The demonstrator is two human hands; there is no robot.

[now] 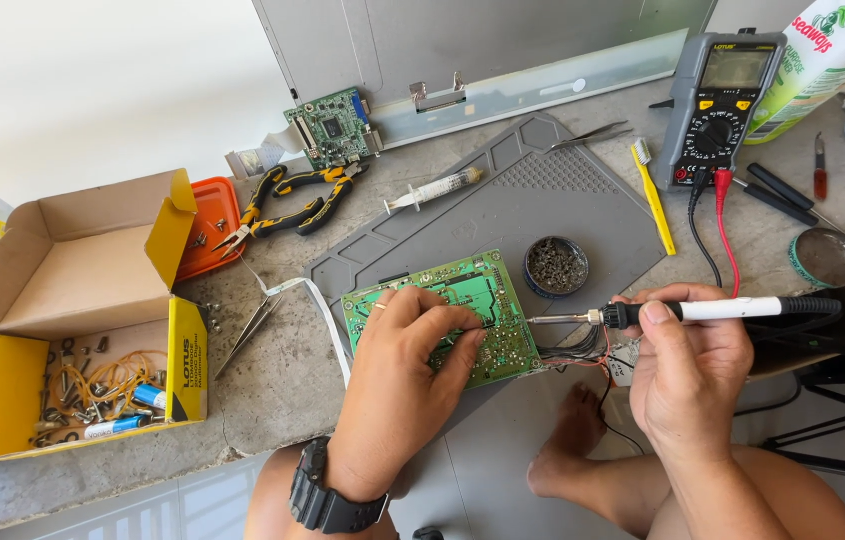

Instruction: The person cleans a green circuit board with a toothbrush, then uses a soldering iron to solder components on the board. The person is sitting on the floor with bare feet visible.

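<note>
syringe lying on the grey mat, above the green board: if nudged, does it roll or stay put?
The syringe has a round barrel lying flat on the grey mat, so it would probably roll a little. Its flange near the plunger end likely stops it soon. It looks like thin plastic, so probably light. The mat's surface looks matte, which may resist sliding.

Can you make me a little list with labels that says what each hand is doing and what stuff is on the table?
Left hand: presses on the green rectangular circuit board
Right hand: holds the white and black soldering iron
Iron tip: beside the board's right edge
Under the board: grey rubber work mat
Behind the board: round tin of metal wool
Far right: grey multimeter
Left: open yellow cardboard box
</note>
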